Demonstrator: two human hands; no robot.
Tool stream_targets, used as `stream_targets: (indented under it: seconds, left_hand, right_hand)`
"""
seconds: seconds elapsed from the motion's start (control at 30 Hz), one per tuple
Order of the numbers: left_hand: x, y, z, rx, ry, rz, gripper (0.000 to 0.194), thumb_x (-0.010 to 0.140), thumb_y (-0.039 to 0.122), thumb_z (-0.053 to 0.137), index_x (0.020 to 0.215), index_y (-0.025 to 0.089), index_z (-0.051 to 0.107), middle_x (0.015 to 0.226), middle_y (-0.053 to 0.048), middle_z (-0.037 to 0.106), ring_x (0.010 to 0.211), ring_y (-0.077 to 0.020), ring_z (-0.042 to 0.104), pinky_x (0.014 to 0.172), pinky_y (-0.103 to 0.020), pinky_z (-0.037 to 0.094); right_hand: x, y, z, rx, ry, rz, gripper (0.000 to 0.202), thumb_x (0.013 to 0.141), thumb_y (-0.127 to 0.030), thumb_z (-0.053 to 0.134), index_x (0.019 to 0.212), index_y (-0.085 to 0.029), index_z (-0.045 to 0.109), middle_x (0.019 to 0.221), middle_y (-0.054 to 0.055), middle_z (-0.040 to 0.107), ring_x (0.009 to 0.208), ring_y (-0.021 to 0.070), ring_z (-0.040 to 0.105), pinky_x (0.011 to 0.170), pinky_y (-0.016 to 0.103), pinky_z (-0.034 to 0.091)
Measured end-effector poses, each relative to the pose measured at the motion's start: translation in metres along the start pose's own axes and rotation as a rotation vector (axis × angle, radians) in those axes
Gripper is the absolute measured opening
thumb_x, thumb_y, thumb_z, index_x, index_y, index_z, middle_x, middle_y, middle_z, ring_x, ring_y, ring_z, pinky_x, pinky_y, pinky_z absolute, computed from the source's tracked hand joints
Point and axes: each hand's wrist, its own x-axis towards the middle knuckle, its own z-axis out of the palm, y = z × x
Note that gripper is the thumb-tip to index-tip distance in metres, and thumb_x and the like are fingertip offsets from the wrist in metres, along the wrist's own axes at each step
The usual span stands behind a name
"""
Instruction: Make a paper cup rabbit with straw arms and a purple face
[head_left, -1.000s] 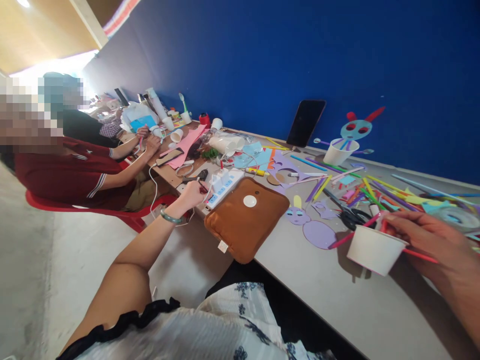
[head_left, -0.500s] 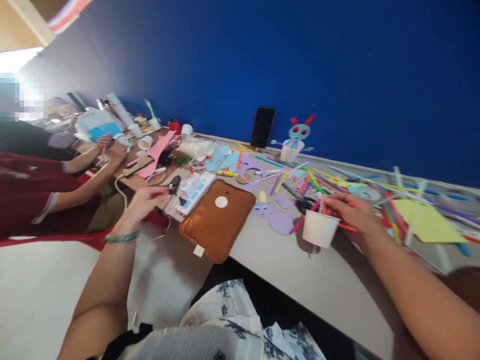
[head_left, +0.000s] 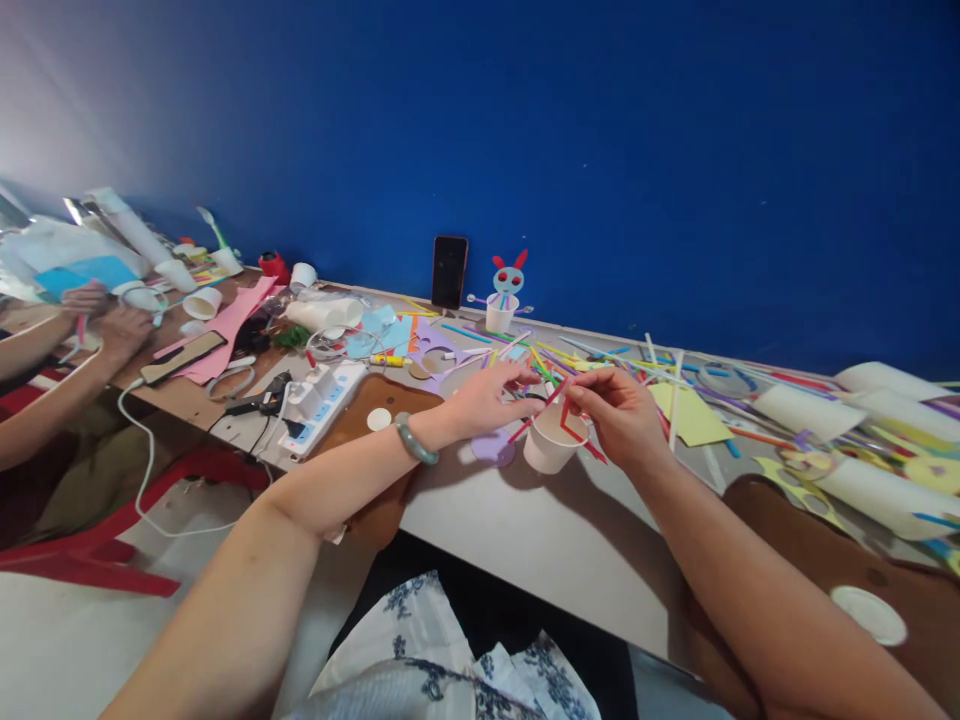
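Observation:
A white paper cup [head_left: 550, 452] is between my hands above the front of the table, with bent red straw-like strips [head_left: 574, 428] at its rim. My right hand [head_left: 621, 412] pinches a red strip over the cup, thumb against forefinger. At the cup's left side is my left hand [head_left: 491, 402], its thumb and fingers apart, near the end of a pink strip [head_left: 517, 430]. Partly under it lies a purple paper disc [head_left: 493, 448]. Behind stands a cup figure [head_left: 501, 312] with a blue face and red ears.
A phone [head_left: 450, 272] leans on the blue wall. Left are a power strip [head_left: 324, 408], a brown pouch [head_left: 386, 480] and a co-worker's hands [head_left: 112, 320]. Coloured straws, yellow paper [head_left: 694, 412] and white rolls [head_left: 892, 495] spread to the right.
My left hand has moved right from beside the power strip to the cup. My right hand has shifted above the cup's rim. The view has turned to the right.

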Motion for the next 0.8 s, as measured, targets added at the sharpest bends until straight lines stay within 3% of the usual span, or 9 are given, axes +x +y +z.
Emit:
stream_targets:
  seconds: [0.1, 0.23, 0.4, 0.5, 0.6, 0.7, 0.8]
  left_hand:
    - [0.020, -0.017, 0.017, -0.168, -0.090, 0.002, 0.021, 0.084, 0.035, 0.072, 0.093, 0.016, 0.072, 0.093, -0.008, 0.075, 0.085, -0.0181, 0.067, 0.080, -0.033, 0.051]
    - [0.012, -0.030, 0.029, -0.325, -0.055, 0.020, 0.026, 0.083, 0.042, 0.073, 0.079, 0.017, 0.068, 0.074, -0.003, 0.066, 0.071, -0.0137, 0.059, 0.069, -0.029, 0.047]
    - [0.007, -0.033, 0.031, -0.494, -0.072, -0.026, 0.034, 0.081, 0.048, 0.076, 0.079, 0.017, 0.060, 0.075, 0.000, 0.060, 0.068, -0.0113, 0.054, 0.065, -0.028, 0.045]
    - [0.019, -0.034, 0.015, -0.646, -0.052, -0.070, 0.037, 0.079, 0.048, 0.078, 0.079, 0.018, 0.058, 0.073, 0.000, 0.059, 0.068, -0.0108, 0.055, 0.066, -0.027, 0.045]
    - [0.035, -0.036, -0.017, -0.838, -0.006, -0.159, 0.037, 0.074, 0.046, 0.081, 0.081, 0.018, 0.057, 0.072, 0.001, 0.059, 0.065, -0.0112, 0.057, 0.065, -0.028, 0.047]
    - [0.046, -0.037, -0.051, -0.941, 0.084, -0.182, 0.036, 0.079, 0.050, 0.075, 0.085, 0.019, 0.057, 0.080, -0.003, 0.066, 0.078, -0.0175, 0.068, 0.071, -0.031, 0.054]
    - [0.047, -0.033, -0.069, -0.891, 0.183, -0.157, 0.039, 0.083, 0.056, 0.068, 0.087, 0.018, 0.059, 0.088, -0.007, 0.070, 0.090, -0.0205, 0.071, 0.079, -0.033, 0.057]
  right_hand:
    - [-0.003, -0.002, -0.002, -0.065, -0.026, -0.028, 0.033, 0.068, -0.047, 0.087, 0.080, -0.024, 0.066, 0.075, 0.001, 0.071, 0.067, 0.0172, 0.066, 0.064, 0.031, 0.056]
    - [-0.010, 0.002, 0.002, -0.143, -0.068, -0.047, 0.029, 0.075, -0.048, 0.083, 0.085, -0.024, 0.068, 0.078, 0.002, 0.072, 0.070, 0.0186, 0.068, 0.069, 0.033, 0.058]
    - [-0.015, 0.001, 0.008, -0.204, -0.052, -0.052, 0.027, 0.079, -0.048, 0.079, 0.090, -0.025, 0.070, 0.082, 0.003, 0.073, 0.073, 0.0198, 0.070, 0.072, 0.035, 0.059]
    - [-0.007, 0.004, 0.004, -0.190, 0.057, -0.080, 0.031, 0.083, -0.050, 0.074, 0.101, -0.025, 0.069, 0.094, 0.005, 0.073, 0.079, 0.0200, 0.070, 0.077, 0.037, 0.059]
    - [0.005, 0.014, -0.002, -0.260, 0.124, -0.095, 0.029, 0.085, -0.048, 0.072, 0.101, -0.025, 0.068, 0.095, 0.004, 0.072, 0.080, 0.0193, 0.069, 0.075, 0.035, 0.057]
    - [0.010, 0.025, -0.002, -0.392, -0.039, -0.058, 0.019, 0.079, -0.041, 0.075, 0.088, -0.024, 0.073, 0.081, 0.003, 0.072, 0.071, 0.0198, 0.066, 0.070, 0.035, 0.054]
    - [0.005, 0.032, 0.014, -0.596, -0.365, -0.108, 0.013, 0.081, -0.036, 0.070, 0.083, -0.024, 0.076, 0.082, 0.005, 0.075, 0.073, 0.0222, 0.067, 0.071, 0.036, 0.053]
